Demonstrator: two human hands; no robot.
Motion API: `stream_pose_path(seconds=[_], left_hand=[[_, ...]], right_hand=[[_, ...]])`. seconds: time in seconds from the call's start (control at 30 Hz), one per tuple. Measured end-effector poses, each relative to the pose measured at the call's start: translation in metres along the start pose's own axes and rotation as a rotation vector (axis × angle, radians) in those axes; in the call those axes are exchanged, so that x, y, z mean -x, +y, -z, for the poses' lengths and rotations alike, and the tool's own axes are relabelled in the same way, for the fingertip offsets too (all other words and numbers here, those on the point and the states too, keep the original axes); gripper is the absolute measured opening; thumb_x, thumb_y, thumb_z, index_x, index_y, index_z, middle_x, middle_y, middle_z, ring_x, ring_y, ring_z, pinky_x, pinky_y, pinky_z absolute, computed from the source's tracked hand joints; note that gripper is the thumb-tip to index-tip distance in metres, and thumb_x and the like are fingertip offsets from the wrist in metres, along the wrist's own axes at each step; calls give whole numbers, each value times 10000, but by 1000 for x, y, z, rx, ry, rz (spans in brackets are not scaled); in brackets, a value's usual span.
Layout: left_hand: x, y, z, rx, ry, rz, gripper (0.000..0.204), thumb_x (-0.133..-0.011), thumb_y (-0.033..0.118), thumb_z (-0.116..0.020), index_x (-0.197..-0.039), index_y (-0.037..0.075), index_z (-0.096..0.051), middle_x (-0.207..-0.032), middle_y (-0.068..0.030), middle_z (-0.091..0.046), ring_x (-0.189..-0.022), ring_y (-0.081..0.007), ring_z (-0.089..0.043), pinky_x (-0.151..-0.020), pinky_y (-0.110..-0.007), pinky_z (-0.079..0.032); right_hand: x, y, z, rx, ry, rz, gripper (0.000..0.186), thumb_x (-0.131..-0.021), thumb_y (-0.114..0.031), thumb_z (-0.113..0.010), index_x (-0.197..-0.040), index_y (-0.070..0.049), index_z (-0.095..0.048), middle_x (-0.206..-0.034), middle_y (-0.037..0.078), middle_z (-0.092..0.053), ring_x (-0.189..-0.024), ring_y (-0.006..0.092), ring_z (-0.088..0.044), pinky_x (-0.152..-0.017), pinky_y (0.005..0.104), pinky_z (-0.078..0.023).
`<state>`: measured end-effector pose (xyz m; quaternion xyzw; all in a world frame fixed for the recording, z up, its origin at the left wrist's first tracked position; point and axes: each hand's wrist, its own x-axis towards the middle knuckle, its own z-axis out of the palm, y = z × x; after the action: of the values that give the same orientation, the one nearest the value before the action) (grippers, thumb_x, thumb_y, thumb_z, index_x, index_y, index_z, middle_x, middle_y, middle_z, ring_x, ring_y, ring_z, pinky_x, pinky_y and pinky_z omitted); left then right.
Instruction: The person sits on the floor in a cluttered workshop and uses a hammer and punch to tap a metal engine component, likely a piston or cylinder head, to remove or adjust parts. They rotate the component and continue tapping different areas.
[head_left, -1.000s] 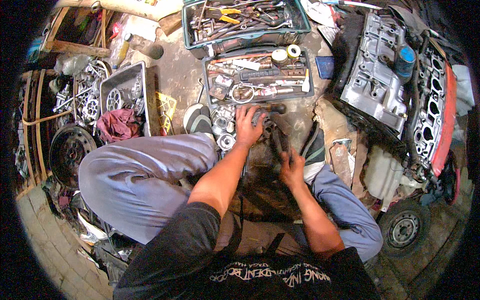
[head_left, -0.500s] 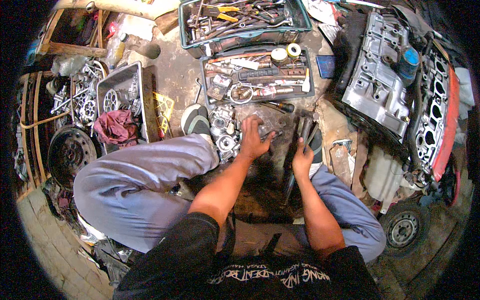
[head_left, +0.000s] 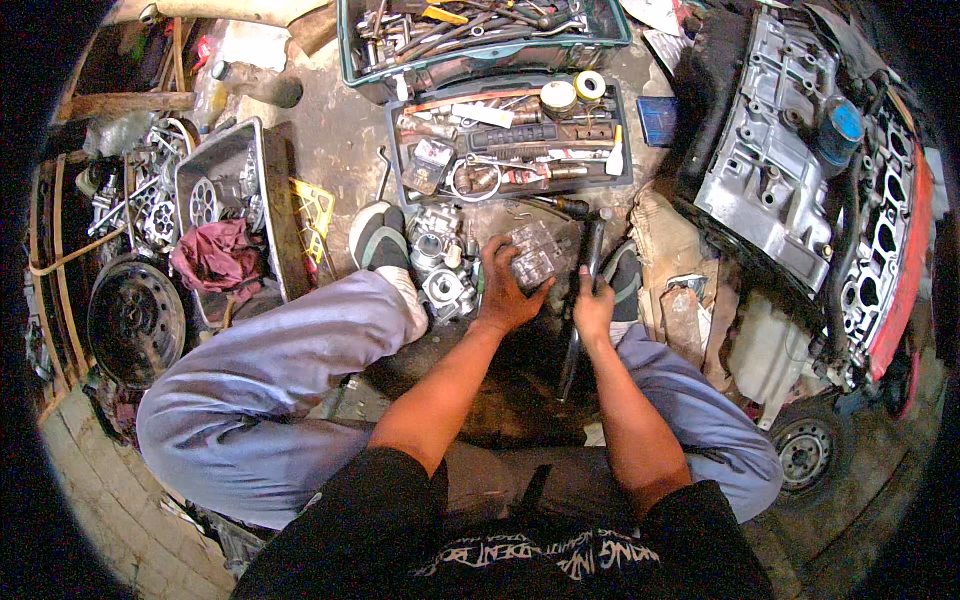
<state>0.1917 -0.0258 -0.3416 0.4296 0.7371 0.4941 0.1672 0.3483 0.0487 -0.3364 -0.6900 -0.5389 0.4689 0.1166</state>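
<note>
My left hand (head_left: 510, 288) grips the near left edge of a greyish, box-shaped block (head_left: 537, 255) with a patterned face, which sits on the ground between my feet. What the block is, I cannot tell. In my closed right hand (head_left: 593, 308) is a hammer (head_left: 571, 365), gripped partway along its dark handle. Its head points away from me, just right of the block. Left of my left hand, beside my shoe (head_left: 378, 238), lies a silver metal casting (head_left: 440, 262) with round openings, like a carburetor.
Ahead stand an open tool tray (head_left: 400, 185) and a toolbox (head_left: 490, 66) full of tools. At left, a metal bin (head_left: 275, 200) holds parts and a maroon rag (head_left: 218, 258); a wheel rim (head_left: 137, 315) stands nearby. Engine parts (head_left: 765, 150) and a small wheel (head_left: 803, 452) occupy the right.
My left hand has closed from a spread pose onto the block, whose patterned face now shows. The right hand and hammer have shifted slightly left, and the view has moved a little.
</note>
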Motion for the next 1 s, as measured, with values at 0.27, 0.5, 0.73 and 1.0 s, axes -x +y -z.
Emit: stream_pose_path(seconds=[0.27, 0.5, 0.73, 1.0], left_hand=[[-11, 9, 12, -73, -14, 18, 915, -673, 321, -888, -1376, 68, -360, -1402, -256, -371, -1312, -477, -357, -1092, -584, -313], [-1, 12, 11, -234, -137, 134, 984, -627, 348, -898, -1422, 112, -367, -1417, -200, -396, -1323, -446, -359, -1120, -585, -259], [14, -3, 13, -190, -128, 60, 1067, -506, 239, -926, -1419, 162, -379, -1404, -147, -420, -1301, -415, -386, -1111, -570, -281], [15, -7, 12, -215, -150, 56, 1076, -488, 231, -929, -1409, 170, -377, -1389, -141, -428, -1293, -408, -391, -1101, -576, -289]], right_hand=[[-2, -5, -7, 153, -30, 4, 411, -1000, -319, -592, -1020, 86, -658, -907, 224, -706, -820, 295, -643, -816, 395, -488], [-2, -1, -16, 350, 101, 31, 355, -922, -263, -690, -1011, 80, -663, -932, 263, -711, -901, 411, -689, -816, 426, -504], [2, -21, -6, 320, 128, 91, 315, -889, -240, -721, -993, 56, -688, -934, 259, -712, -921, 431, -687, -820, 449, -507], [-6, -1, -10, 424, 113, 86, 251, -856, -155, -736, -994, 48, -682, -929, 251, -714, -924, 424, -689, -820, 457, -508]])
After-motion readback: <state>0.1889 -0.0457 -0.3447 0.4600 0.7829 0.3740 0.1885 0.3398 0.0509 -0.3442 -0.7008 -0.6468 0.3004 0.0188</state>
